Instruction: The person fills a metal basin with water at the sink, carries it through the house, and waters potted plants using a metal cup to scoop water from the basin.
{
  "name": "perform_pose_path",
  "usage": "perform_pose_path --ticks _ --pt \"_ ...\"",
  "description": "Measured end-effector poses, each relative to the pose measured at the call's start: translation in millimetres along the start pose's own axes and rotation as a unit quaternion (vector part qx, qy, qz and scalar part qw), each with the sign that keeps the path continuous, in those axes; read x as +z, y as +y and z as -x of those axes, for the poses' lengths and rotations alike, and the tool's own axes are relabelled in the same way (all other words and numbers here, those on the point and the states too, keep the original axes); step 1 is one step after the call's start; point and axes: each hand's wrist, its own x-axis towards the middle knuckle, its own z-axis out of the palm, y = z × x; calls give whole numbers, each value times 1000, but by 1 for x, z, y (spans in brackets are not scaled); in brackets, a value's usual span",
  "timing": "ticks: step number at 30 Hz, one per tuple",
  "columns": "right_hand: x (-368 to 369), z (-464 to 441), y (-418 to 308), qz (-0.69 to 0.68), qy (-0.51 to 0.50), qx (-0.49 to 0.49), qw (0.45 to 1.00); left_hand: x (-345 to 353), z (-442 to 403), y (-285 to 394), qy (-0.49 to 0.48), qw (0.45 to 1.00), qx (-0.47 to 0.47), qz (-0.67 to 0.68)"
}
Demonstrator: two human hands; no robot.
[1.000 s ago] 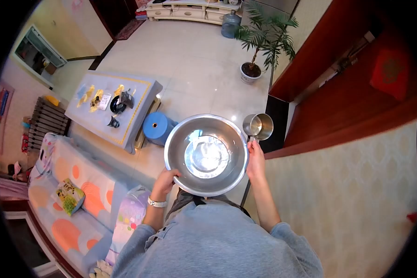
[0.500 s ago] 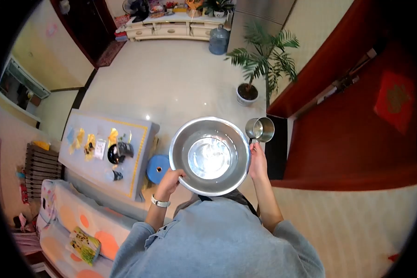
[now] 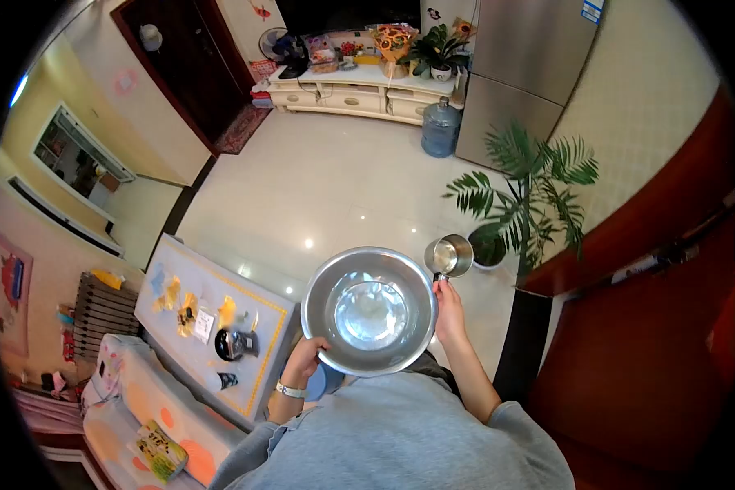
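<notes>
A wide stainless steel basin (image 3: 318, 282) is held in front of my body, with what looks like clear water inside. My left hand (image 3: 306, 359) is closed on its lower left rim, thumb over the edge. At the basin's right side, my right hand (image 3: 449, 314) is closed round the handle of a metal cup (image 3: 461, 255). That hand also rests against the basin's rim; its fingers beneath are hidden. The cup sticks out forward beyond the hand, its opening facing up.
Left is a covered table (image 3: 261, 322) bearing a dark pot (image 3: 230, 345); a sofa (image 3: 200, 425) stands nearer. A potted palm (image 3: 527, 192) and dark red door (image 3: 629, 351) are on the right. Ahead are a water bottle (image 3: 441, 128), white cabinet (image 3: 347, 100) and fridge (image 3: 518, 82).
The view has turned and tilted up, bringing more of the fridge and cabinet into sight. The potted palm is closer to the cup. Both hands keep their hold on the basin and cup.
</notes>
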Motion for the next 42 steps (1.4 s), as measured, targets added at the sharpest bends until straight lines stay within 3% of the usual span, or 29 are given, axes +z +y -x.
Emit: perform_pose_path --ticks 3,13,18,21,27,32,33,37,42 --pt "22 -64 -31 11 -20 1 1000 33 -39 41 51 998 -10 26" --pt "67 -267 -78 51 -3 -11 999 88 -197 164 -6 1000 -3 19" --pt "107 -356 -88 7 30 -11 999 98 -289 240 -96 995 -32 14" --pt "131 -418 -91 41 89 -64 993 101 -351 288 -137 990 -3 30" --pt "209 -491 -126 106 99 -51 988 98 -445 382 -173 985 -19 -16" --pt "240 -565 -147 145 132 -75 978 110 -507 442 -128 990 -55 -7" --pt "239 -587 -148 119 114 -111 980 113 -522 452 -121 991 -52 -7" --pt "230 -671 -171 236 100 -181 949 126 -584 478 -84 995 -36 29" --pt "237 -777 -216 282 16 -166 945 161 -649 524 -36 997 -36 53"
